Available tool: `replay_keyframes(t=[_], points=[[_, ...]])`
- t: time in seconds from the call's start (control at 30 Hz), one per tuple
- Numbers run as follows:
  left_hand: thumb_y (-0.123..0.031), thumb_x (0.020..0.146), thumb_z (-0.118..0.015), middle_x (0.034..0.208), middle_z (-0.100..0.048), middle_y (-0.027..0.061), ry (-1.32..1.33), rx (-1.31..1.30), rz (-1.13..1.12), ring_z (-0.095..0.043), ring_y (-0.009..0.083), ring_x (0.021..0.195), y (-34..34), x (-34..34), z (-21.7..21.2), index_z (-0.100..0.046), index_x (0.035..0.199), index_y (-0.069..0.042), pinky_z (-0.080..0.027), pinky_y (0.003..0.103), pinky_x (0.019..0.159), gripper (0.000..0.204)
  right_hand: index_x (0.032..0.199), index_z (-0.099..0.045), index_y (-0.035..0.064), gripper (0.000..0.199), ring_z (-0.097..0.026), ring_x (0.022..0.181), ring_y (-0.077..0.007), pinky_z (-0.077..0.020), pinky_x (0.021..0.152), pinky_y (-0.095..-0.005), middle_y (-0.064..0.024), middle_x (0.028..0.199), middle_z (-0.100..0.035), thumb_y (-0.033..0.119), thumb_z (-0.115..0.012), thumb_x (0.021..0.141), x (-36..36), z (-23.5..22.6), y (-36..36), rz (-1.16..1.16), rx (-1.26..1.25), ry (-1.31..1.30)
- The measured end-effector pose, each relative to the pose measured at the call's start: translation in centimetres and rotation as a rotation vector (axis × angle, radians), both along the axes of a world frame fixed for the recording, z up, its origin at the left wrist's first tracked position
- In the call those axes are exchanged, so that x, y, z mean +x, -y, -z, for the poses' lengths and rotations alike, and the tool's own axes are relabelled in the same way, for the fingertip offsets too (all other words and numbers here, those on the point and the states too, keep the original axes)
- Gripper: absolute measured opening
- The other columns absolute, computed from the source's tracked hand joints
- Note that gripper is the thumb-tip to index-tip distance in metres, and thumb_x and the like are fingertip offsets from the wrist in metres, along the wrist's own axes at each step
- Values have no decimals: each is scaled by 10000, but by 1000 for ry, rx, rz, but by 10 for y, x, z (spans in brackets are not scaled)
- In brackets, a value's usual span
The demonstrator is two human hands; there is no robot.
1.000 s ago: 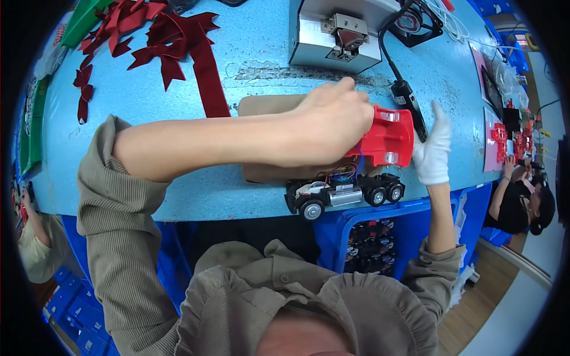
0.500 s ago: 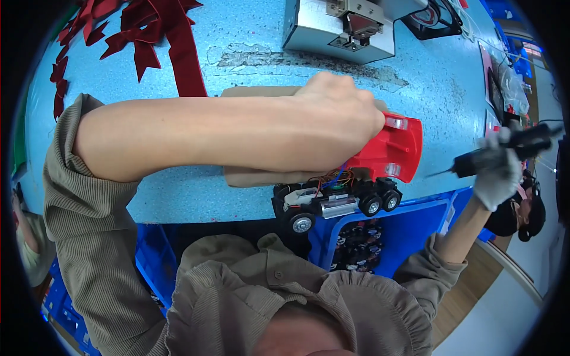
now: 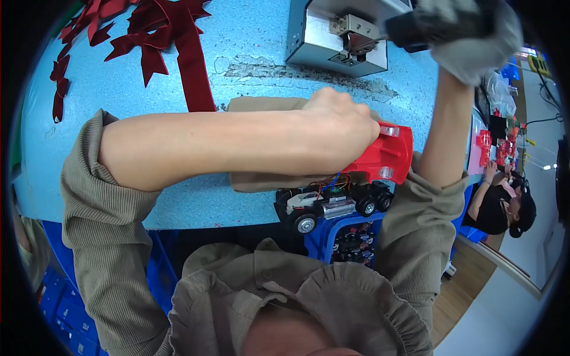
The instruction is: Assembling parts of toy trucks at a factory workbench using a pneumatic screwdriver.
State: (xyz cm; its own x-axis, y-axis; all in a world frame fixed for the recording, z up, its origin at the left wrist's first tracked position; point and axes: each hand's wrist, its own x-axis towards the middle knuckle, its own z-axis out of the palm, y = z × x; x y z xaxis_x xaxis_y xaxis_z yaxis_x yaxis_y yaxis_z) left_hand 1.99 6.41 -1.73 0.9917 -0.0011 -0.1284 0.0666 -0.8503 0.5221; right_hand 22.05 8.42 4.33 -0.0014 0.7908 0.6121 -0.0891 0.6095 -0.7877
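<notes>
My left hand (image 3: pixel 338 133) is closed over the red toy car body (image 3: pixel 389 155) near the front edge of the blue table (image 3: pixel 249 35), on a tan mat (image 3: pixel 261 105). Just below it lies the car's black chassis (image 3: pixel 332 204) with wheels and coloured wires, at the table's edge. My right hand (image 3: pixel 469 32), in a white glove, is raised at the upper right and grips a black power screwdriver (image 3: pixel 409 29), far above the car.
A grey metal box-shaped machine (image 3: pixel 341 38) stands at the back of the table. Dark red ribbon bows (image 3: pixel 160 35) lie at the back left. A blue bin (image 3: pixel 350 240) of car parts sits under the table edge. Another person (image 3: pixel 507 204) works at the right.
My right hand has risen from beside the car to the upper right, now holding the black screwdriver. My left hand stays on the red car body.
</notes>
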Motion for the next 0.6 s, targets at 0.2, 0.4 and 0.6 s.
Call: replay_keyframes(t=[0.2, 0.4, 0.6], points=[[-86, 702, -622, 915, -615, 188, -3, -7, 1, -624, 326, 856, 0, 2, -3, -606, 874, 5, -509, 384, 701, 196, 769, -504, 124, 387, -499, 517, -155, -451, 572, -344, -2, 596, -486, 511, -526, 754, -21, 17, 2, 526, -49, -62], [-86, 705, -618, 867, -624, 186, 50, -16, -37, -632, 325, 812, 1, -1, 9, -609, 858, 1, -506, 398, 682, 177, 697, -496, 120, 380, -459, 478, -127, -395, 486, -298, 32, 571, -452, 486, -583, 746, -63, 18, 66, 523, -24, -227], [-153, 753, -591, 985, -638, 152, -62, 42, -26, -636, 304, 892, -1, 4, -5, -636, 995, -53, -512, 397, 702, 266, 780, -570, 121, 397, -494, 501, -101, -423, 501, -272, 23, 590, -486, 513, -602, 736, -47, -31, 157, 329, 57, -281]])
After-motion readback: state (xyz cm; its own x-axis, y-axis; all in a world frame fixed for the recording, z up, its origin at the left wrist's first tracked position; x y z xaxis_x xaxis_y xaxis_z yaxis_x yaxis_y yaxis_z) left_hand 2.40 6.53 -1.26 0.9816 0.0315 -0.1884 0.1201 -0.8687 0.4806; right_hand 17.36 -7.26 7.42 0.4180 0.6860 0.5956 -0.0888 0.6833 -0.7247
